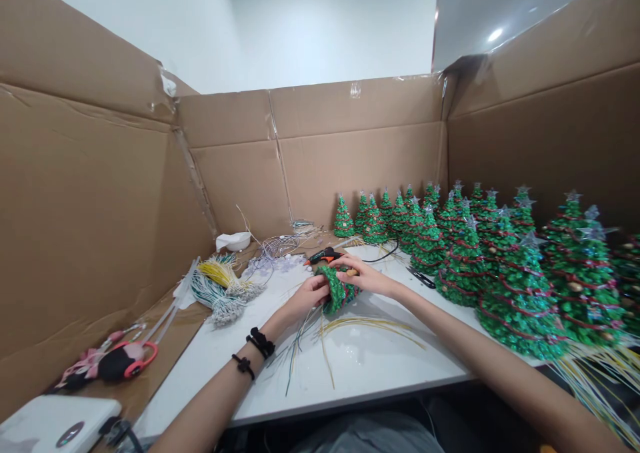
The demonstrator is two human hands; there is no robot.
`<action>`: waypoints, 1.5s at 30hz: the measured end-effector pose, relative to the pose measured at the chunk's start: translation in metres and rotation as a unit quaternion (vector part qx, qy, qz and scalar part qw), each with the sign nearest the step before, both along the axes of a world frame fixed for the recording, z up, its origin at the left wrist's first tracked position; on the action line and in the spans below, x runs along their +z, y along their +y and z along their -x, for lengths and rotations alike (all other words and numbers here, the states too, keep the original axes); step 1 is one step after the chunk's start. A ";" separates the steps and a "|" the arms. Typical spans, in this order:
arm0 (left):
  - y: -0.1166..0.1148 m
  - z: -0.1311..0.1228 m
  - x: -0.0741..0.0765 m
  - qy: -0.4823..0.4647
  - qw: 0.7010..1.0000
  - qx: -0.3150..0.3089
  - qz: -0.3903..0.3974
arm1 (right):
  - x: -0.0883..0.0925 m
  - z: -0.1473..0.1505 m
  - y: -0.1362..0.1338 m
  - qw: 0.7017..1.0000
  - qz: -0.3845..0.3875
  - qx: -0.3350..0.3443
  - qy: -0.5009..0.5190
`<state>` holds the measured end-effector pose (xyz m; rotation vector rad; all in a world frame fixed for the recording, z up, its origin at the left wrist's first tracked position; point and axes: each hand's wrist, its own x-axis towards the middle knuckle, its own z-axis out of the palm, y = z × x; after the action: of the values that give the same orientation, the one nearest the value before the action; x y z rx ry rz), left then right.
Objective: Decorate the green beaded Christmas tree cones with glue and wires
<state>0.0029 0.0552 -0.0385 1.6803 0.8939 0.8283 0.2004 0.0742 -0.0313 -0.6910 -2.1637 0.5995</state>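
Note:
A small green Christmas tree [340, 296] with red trim lies tilted on its side over the white table, its base toward the left. My left hand [313, 291] grips it at the base, fingers partly hidden inside or behind the rim. On its upper side rests my right hand [363, 276], fingers curled over the green surface near a small gold-coloured piece. Yellow, white and green wires [370, 323] trail from the tree's base across the table. Just behind the hands lies a black and orange glue gun [323, 256].
Many finished-looking decorated trees [460, 266] with clear stars crowd the right side. Bundled wires [225, 293], a white bowl [233, 241] and glue sticks [173, 300] lie left. Black snips [421, 277] lie right of the hands. Cardboard walls [320, 153] enclose the table. A white device [60, 423] sits front left.

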 end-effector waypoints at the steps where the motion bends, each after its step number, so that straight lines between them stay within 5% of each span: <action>1: 0.000 0.000 -0.001 -0.001 1.000 -0.001 0.000 | 0.000 0.000 0.000 1.000 -0.001 -0.004 0.000; 13: -0.002 -0.002 0.003 0.004 1.000 0.017 0.008 | 0.001 0.002 -0.001 1.000 0.010 -0.009 0.001; 33: -0.004 -0.003 0.004 0.024 1.000 0.016 -0.009 | 0.008 -0.005 -0.003 0.984 0.165 0.057 0.028; 45: 0.002 -0.007 -0.006 -0.003 0.998 0.020 -0.064 | 0.010 -0.004 -0.003 0.984 0.156 0.073 0.040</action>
<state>0.0100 0.0576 -0.0444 1.7743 0.8896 0.9332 0.2045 0.0714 -0.0213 -0.6602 -2.0791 1.0421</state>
